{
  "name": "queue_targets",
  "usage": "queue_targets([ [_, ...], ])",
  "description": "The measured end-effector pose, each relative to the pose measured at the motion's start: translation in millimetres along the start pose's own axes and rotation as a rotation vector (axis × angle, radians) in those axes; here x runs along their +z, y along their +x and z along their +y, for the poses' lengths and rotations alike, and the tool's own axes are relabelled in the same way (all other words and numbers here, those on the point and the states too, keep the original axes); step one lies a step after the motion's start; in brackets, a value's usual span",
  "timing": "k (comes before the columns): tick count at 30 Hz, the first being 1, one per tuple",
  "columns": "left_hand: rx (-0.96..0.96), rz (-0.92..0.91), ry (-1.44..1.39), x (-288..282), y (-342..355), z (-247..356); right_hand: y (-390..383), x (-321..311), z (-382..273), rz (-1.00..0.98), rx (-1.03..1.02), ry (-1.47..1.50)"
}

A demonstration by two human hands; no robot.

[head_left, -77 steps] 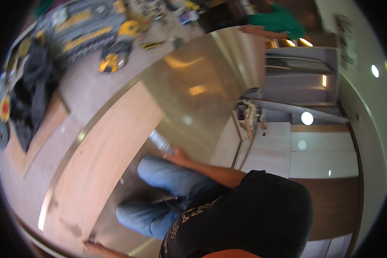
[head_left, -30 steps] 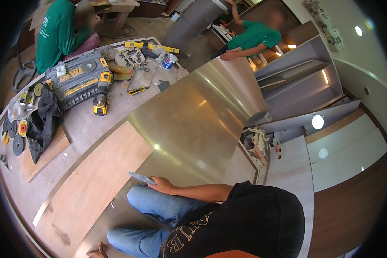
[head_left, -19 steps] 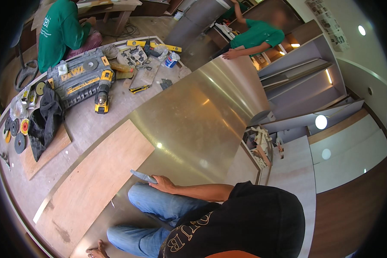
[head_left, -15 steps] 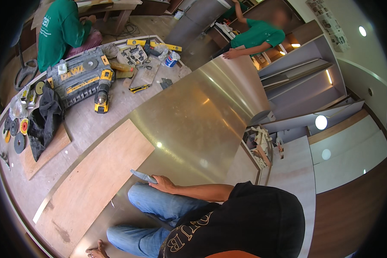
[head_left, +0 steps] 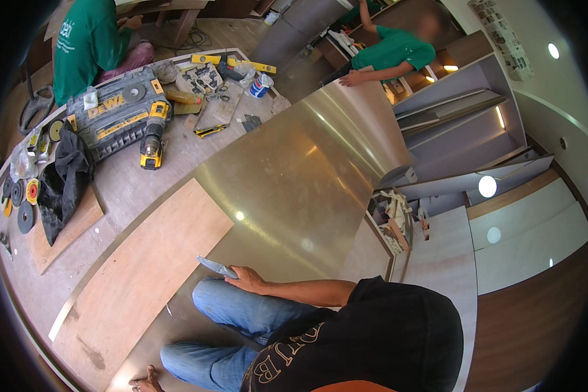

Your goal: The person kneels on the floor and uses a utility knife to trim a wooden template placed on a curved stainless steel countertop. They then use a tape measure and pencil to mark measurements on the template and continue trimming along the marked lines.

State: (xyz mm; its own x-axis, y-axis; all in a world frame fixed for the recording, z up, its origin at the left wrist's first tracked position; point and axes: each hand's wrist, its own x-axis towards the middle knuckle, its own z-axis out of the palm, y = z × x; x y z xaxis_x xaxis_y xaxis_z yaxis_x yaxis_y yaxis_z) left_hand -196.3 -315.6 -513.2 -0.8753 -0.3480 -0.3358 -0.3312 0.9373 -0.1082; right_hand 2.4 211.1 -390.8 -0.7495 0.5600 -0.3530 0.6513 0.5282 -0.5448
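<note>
While the right hand [head_left: 247, 279] grips a grey knife-like tool [head_left: 217, 266], plywood board [head_left: 147, 255] just ahead, the spread left hand [head_left: 147, 382] apparently braces on metal sheeting [head_left: 287, 176].

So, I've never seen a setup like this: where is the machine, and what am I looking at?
There's no machine here, just a person using two bare hands. A wide fisheye camera on the person's head looks down, so straight edges bend near the rim.

The right hand holds a grey tapered object; I can't tell exactly what it is. The left hand seems to rest on a shiny sheet, beside a pale wooden board.

Beyond the board lie a yellow-and-black drill, a grey tool case, a dark cloth and round discs. Two other people in green shirts are nearby.
</note>
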Motion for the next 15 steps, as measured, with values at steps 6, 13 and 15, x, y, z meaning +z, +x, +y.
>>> queue_targets([
  [6, -0.006, -0.006, -0.006, 0.0, 2.5, -1.7, 0.3, 5.3, -1.5, 0.027, -0.006, 0.011],
  [13, -0.023, -0.025, -0.030, -0.5, 6.8, -17.1, -10.9, 2.9, -7.2, 0.142, 0.097, 0.221],
  [15, -0.005, -0.019, -0.077, 4.8, 6.9, -19.1, -11.3, -5.4, -6.6, 0.208, 0.218, 0.183],
])
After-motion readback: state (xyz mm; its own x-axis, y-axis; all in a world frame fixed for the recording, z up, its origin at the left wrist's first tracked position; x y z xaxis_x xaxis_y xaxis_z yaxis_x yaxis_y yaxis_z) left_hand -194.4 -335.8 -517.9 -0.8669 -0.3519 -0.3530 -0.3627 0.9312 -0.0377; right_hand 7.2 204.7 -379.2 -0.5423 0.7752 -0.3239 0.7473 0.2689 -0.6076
